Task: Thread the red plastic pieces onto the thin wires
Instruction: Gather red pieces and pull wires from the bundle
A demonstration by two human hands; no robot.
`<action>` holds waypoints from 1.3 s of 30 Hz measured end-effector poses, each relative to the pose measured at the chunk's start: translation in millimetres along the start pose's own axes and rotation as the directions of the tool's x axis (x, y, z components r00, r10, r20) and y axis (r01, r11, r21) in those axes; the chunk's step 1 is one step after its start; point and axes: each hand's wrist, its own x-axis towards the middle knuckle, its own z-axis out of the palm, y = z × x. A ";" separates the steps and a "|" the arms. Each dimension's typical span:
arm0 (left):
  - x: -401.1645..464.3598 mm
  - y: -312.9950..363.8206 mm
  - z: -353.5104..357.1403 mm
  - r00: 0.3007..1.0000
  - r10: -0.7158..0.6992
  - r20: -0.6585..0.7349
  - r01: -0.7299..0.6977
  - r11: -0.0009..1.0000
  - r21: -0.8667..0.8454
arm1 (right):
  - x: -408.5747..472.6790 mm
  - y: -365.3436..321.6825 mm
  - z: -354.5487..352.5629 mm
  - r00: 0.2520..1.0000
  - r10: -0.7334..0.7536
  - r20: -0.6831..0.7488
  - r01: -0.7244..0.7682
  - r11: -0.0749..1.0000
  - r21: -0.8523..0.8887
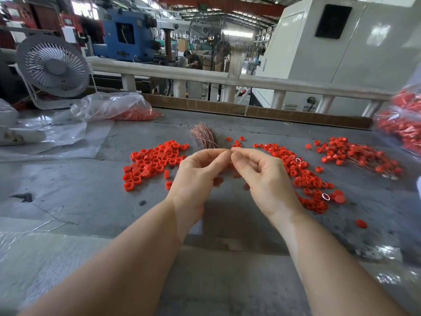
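Observation:
My left hand (198, 176) and my right hand (262, 176) are raised together over the grey table (91, 190), fingertips meeting at the top. Both pinch something too small to make out; a red piece shows faintly under the fingers. Behind the hands lies a bundle of thin copper wires (204, 135). A pile of loose red plastic pieces (152, 160) lies to the left, another red pile (305, 176) to the right. Threaded pieces on wires (357, 156) lie at the far right.
A clear bag of red pieces (118, 108) and a grey desk fan (53, 69) stand at the back left. More bags of red pieces (403, 124) sit at the right edge. Plastic sheeting (45, 137) covers the left side. A white railing (205, 76) runs behind the table.

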 end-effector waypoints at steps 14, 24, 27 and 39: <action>2.8 3.0 -2.9 0.980 -0.077 -0.184 0.060 0.993 -0.098 | 2.7 -0.6 -10.3 0.998 0.011 -0.068 -0.018 0.994 -0.105; 11.7 -4.3 -16.0 0.940 -0.072 -0.333 0.092 0.995 0.042 | 14.5 19.7 -33.0 0.869 0.116 -0.481 -0.348 0.835 -0.427; 14.0 -4.9 -19.5 0.926 -0.076 -0.370 0.103 0.993 0.054 | 13.8 17.4 -36.0 0.856 0.147 -0.495 -0.439 0.712 -0.548; 10.4 -3.1 -17.6 0.937 0.030 -0.347 0.111 0.920 0.377 | 5.9 12.3 -56.4 0.819 0.245 -0.518 -0.567 0.212 -0.796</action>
